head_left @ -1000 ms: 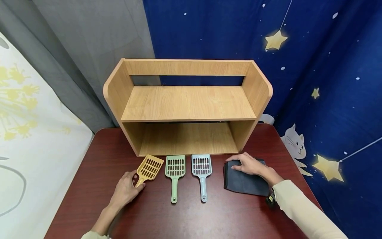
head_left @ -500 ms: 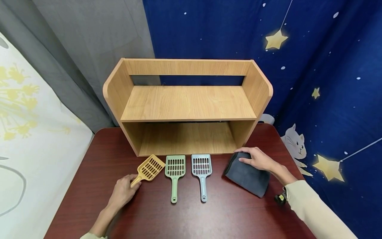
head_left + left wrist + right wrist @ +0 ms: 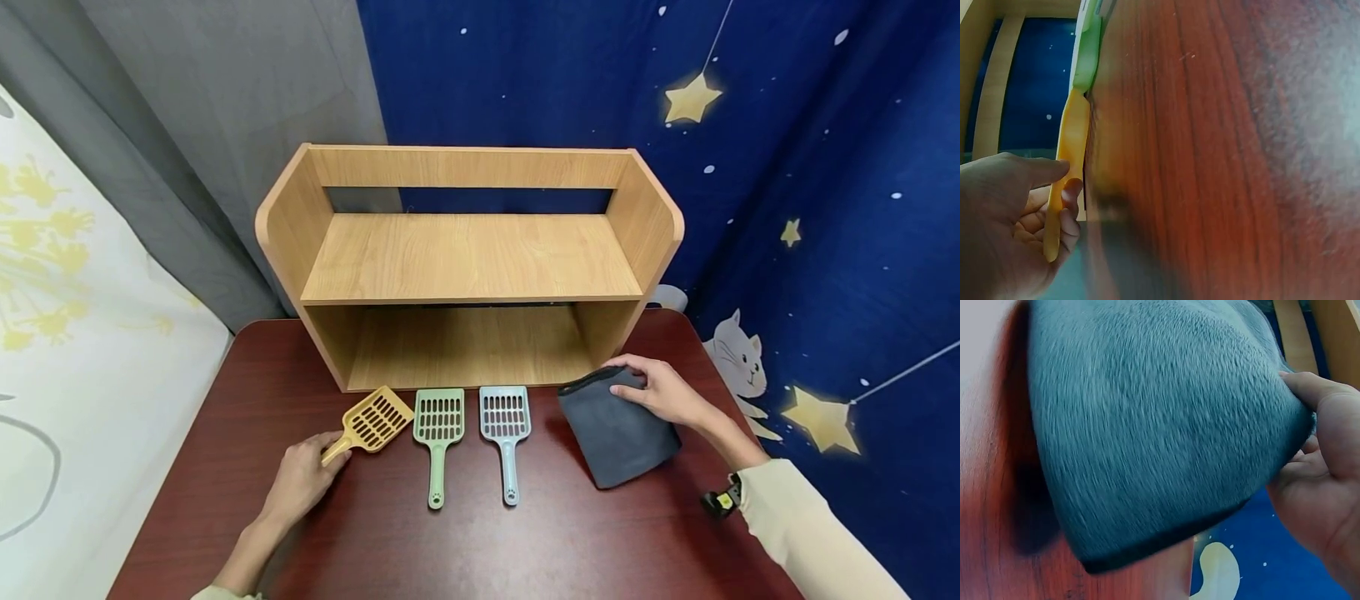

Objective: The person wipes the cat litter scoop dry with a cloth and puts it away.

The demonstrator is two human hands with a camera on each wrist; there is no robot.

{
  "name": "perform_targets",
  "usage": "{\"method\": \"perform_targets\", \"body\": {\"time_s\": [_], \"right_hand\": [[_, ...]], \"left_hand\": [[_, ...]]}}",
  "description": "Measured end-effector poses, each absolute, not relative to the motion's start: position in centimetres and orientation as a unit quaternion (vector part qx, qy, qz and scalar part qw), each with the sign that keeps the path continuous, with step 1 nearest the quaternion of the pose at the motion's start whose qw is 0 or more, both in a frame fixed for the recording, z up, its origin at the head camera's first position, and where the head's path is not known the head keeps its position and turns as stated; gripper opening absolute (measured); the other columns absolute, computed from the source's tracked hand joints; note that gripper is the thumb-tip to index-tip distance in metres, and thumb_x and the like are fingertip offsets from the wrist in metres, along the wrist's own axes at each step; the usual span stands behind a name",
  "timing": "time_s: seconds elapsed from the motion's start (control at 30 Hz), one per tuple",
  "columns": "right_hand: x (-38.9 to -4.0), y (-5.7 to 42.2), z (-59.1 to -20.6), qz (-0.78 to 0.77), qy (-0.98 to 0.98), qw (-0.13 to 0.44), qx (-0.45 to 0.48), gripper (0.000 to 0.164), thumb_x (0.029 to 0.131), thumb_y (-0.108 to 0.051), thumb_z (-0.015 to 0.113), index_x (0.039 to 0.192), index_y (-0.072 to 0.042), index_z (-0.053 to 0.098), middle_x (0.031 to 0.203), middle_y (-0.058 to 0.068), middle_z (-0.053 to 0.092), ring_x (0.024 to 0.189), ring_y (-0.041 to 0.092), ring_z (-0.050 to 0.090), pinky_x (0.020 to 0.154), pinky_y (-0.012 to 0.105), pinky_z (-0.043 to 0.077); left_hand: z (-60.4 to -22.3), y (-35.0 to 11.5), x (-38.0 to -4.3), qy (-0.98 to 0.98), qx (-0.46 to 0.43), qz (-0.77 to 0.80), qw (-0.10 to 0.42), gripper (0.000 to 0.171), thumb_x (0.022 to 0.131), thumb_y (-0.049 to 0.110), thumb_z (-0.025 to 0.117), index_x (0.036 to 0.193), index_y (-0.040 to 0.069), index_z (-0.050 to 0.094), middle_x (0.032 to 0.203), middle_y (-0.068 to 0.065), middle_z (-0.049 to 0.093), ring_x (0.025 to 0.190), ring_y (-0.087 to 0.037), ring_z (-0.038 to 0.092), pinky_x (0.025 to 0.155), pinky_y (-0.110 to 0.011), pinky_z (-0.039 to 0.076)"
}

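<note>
My left hand (image 3: 302, 477) pinches the handle of a yellow litter scoop (image 3: 377, 418) between thumb and fingers; its slotted head points up and right. The left wrist view shows the thumb on one side of the yellow handle (image 3: 1071, 137) and curled fingers on the other. On the right, my right hand (image 3: 667, 392) grips the upper edge of a folded dark grey cloth (image 3: 615, 429). Seen from the right wrist, the fuzzy cloth (image 3: 1166, 419) hangs from the thumb and fingers above the table. Part of the fingers is hidden behind it.
A green litter scoop (image 3: 438, 421) and a light blue litter scoop (image 3: 506, 421) lie side by side between the hands. Behind them stands a two-level wooden shelf (image 3: 472, 258) on the dark red table (image 3: 480, 550). Curtains (image 3: 525, 75) hang behind.
My right hand has raised the cloth off the table, moving right and slightly away, and the cloth has tilted. The left hand has shifted slightly left along the handle, with the yellow scoop turning clockwise.
</note>
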State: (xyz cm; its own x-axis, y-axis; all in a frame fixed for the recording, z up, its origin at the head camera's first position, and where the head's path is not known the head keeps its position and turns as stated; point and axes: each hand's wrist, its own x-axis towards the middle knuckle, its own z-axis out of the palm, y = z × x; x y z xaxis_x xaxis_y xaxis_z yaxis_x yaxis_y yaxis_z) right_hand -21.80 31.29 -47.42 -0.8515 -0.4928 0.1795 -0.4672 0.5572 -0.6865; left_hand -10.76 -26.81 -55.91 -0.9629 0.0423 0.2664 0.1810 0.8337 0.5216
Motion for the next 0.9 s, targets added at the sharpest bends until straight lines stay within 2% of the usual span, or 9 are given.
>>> {"method": "perform_targets", "body": {"time_s": [0.07,0.17,0.3,0.37,0.5,0.6,0.73,0.8,0.9], "right_hand": [[-21.7,31.2,-47.2,-0.402,0.874,0.019,-0.271,0.039,0.095,-0.006,0.079,0.132,-0.008,0.070,0.118,0.010,0.074,0.092,0.011,0.067,0.078,0.023,0.055],[-21.6,31.0,-46.8,-0.413,0.869,0.011,-0.273,0.041,0.094,-0.005,0.080,0.133,-0.008,0.068,0.116,0.010,0.073,0.077,0.006,0.060,0.069,0.020,0.051],[-21.3,30.7,-46.2,-0.407,0.870,-0.018,-0.277,0.046,0.093,-0.005,0.081,0.136,-0.008,0.067,0.125,0.010,0.071,0.080,0.009,0.049,0.063,0.026,0.039],[-21.1,30.6,-45.9,-0.412,0.867,-0.023,-0.278,0.048,0.093,-0.004,0.080,0.139,-0.007,0.065,0.131,0.011,0.070,0.089,0.010,0.051,0.065,0.026,0.039],[-20.9,30.3,-45.3,-0.426,0.858,-0.022,-0.285,0.051,0.095,-0.001,0.078,0.143,-0.007,0.063,0.139,0.013,0.066,0.110,0.006,0.056,0.082,0.015,0.044],[-20.7,30.1,-44.9,-0.446,0.848,-0.016,-0.288,0.049,0.095,0.002,0.076,0.142,-0.008,0.064,0.136,0.012,0.067,0.112,0.005,0.059,0.093,0.013,0.045],[-20.5,29.7,-44.4,-0.462,0.839,-0.007,-0.288,0.038,0.097,0.002,0.073,0.134,-0.009,0.070,0.127,0.012,0.071,0.104,0.011,0.064,0.089,0.016,0.049],[-20.4,29.5,-44.2,-0.463,0.840,-0.001,-0.283,0.033,0.099,-0.001,0.072,0.130,-0.010,0.073,0.126,0.011,0.073,0.105,0.012,0.065,0.090,0.017,0.049],[-20.2,29.3,-44.0,-0.469,0.843,0.014,-0.264,0.027,0.100,-0.004,0.071,0.127,-0.011,0.076,0.124,0.010,0.075,0.104,0.014,0.067,0.090,0.020,0.051]], "left_hand": [[-55.8,-27.0,-10.8,-0.949,-0.063,-0.279,0.131,0.033,0.084,0.004,0.087,0.113,-0.007,0.076,0.096,-0.016,0.077,0.075,-0.019,0.066,0.064,-0.039,0.054],[-55.4,-27.3,-10.9,-0.949,-0.069,-0.273,0.141,0.033,0.084,0.005,0.087,0.112,-0.007,0.077,0.096,-0.017,0.077,0.075,-0.020,0.066,0.064,-0.039,0.054],[-54.5,-27.7,-11.1,-0.949,-0.077,-0.267,0.147,0.033,0.083,0.005,0.087,0.112,-0.007,0.077,0.097,-0.017,0.077,0.075,-0.020,0.065,0.063,-0.040,0.053],[-54.0,-27.7,-11.2,-0.949,-0.084,-0.262,0.151,0.033,0.083,0.005,0.087,0.112,-0.006,0.077,0.098,-0.017,0.077,0.076,-0.021,0.066,0.064,-0.041,0.053],[-52.8,-27.2,-11.7,-0.946,-0.102,-0.260,0.163,0.032,0.084,0.004,0.087,0.113,-0.005,0.077,0.099,-0.016,0.077,0.079,-0.024,0.070,0.068,-0.046,0.055],[-51.9,-26.4,-12.1,-0.946,-0.113,-0.262,0.157,0.031,0.085,0.005,0.086,0.114,-0.003,0.077,0.101,-0.014,0.078,0.081,-0.024,0.070,0.070,-0.045,0.055],[-50.7,-25.0,-12.6,-0.945,-0.124,-0.275,0.122,0.030,0.088,0.008,0.085,0.117,0.000,0.078,0.104,-0.009,0.078,0.080,-0.016,0.065,0.070,-0.037,0.054],[-50.2,-24.4,-13.0,-0.943,-0.136,-0.281,0.110,0.030,0.089,0.009,0.084,0.117,0.002,0.079,0.104,-0.008,0.078,0.080,-0.014,0.064,0.071,-0.035,0.054],[-49.6,-23.4,-13.9,-0.939,-0.164,-0.282,0.112,0.029,0.089,0.009,0.085,0.116,0.002,0.079,0.105,-0.007,0.078,0.084,-0.016,0.068,0.073,-0.037,0.056]]}}
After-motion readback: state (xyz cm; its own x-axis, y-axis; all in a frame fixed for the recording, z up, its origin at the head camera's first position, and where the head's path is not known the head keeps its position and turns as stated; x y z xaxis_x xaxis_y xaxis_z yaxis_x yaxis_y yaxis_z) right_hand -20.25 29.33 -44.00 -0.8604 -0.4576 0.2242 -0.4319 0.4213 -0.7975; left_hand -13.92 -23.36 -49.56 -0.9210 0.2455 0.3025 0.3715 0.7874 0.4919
